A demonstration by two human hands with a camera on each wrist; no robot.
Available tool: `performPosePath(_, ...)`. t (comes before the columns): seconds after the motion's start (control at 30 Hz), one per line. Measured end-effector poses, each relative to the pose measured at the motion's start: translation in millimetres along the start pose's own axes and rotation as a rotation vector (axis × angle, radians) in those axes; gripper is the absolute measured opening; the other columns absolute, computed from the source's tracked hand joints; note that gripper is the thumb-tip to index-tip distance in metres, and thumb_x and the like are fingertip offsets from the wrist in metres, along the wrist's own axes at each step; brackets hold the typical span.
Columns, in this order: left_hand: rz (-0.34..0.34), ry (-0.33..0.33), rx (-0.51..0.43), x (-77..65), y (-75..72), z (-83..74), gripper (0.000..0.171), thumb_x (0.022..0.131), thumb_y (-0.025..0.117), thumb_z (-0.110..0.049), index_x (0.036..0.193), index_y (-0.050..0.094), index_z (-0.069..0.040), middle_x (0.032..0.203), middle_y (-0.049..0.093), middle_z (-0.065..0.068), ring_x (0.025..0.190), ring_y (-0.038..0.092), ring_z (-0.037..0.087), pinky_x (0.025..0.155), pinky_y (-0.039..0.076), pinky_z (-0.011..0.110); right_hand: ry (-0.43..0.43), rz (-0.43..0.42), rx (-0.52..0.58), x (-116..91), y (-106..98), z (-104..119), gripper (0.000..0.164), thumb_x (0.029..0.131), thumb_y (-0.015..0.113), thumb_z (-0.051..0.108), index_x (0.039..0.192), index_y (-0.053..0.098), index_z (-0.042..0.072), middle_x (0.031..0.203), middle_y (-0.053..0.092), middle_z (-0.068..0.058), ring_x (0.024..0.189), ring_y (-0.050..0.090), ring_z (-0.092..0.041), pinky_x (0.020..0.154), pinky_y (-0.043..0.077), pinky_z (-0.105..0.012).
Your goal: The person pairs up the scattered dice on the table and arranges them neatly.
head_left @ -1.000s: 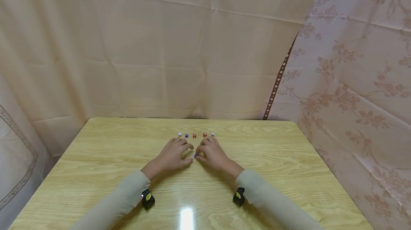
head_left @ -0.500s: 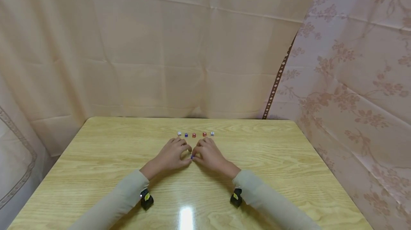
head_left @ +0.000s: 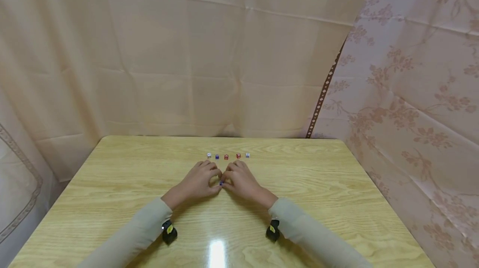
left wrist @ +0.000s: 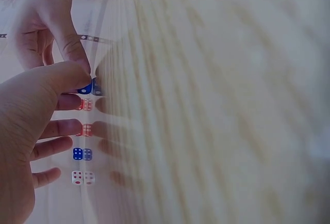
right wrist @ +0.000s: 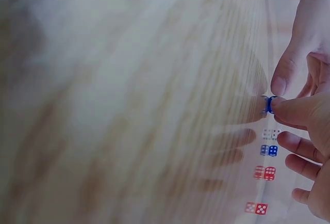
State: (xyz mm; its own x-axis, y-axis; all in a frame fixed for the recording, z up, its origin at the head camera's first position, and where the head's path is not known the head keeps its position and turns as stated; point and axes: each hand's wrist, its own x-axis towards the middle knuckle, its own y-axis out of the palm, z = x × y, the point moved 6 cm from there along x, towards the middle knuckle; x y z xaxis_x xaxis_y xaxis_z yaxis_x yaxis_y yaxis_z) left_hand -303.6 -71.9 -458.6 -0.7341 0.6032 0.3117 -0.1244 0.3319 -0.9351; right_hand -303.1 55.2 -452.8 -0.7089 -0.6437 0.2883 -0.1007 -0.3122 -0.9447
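Observation:
Near the middle of the table, a small blue die [head_left: 221, 183] with white pips sits between both hands' fingertips. My right hand [head_left: 243, 180] pinches it between thumb and index finger. From the other side my left hand [head_left: 200, 180] meets it, thumb and index finger closed into a loop on the die. In the left wrist view, the left thumb partly covers the blue die [left wrist: 85, 88]. Both hands' other fingers are spread loosely toward the row of dice behind. The right wrist view shows the right thumb [right wrist: 294, 109] against the die, the left thumb [right wrist: 281, 82] just above.
Beyond the fingertips runs a row of several dice: a white die [head_left: 209, 155], a blue die [head_left: 217, 157], a red die [head_left: 226, 157], another red die [head_left: 238, 156] and a white die [head_left: 248, 155]. The wooden table [head_left: 322, 201] ends at a beige curtain [head_left: 209, 72].
The right hand has carried the blue die slightly left to the left hand. The left thumb and index finger have closed in on it. The row of dice stays put.

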Motion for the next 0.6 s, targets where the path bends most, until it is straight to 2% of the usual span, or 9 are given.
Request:
performPosePath(0.4,-0.035,0.03,-0.029,-3.6,-3.0,1.9,0.017,0.086,0.078,-0.032,0.093,0.073,-0.018,0.102,0.068,-0.001,0.099,0.06,0.02,0.1,0.049,0.052,0.024,0.024,0.04,2.7,0.3,5.7,0.012,0.09,0.079,0.027,0.092,0.078,0.015,0.095,0.065,0.002,0.094,0.05,-0.016,0.102,0.041,-0.042)
performPosePath(0.6,-0.021,0.033,-0.04,-2.8,-2.6,2.1,0.015,0.086,0.077,-0.031,0.093,0.074,-0.017,0.102,0.069,-0.001,0.1,0.06,0.02,0.101,0.048,0.053,0.031,0.02,0.04,2.8,2.1,6.3,0.012,0.09,0.078,0.027,0.091,0.079,0.015,0.094,0.064,0.002,0.093,0.049,-0.016,0.1,0.042,-0.041)
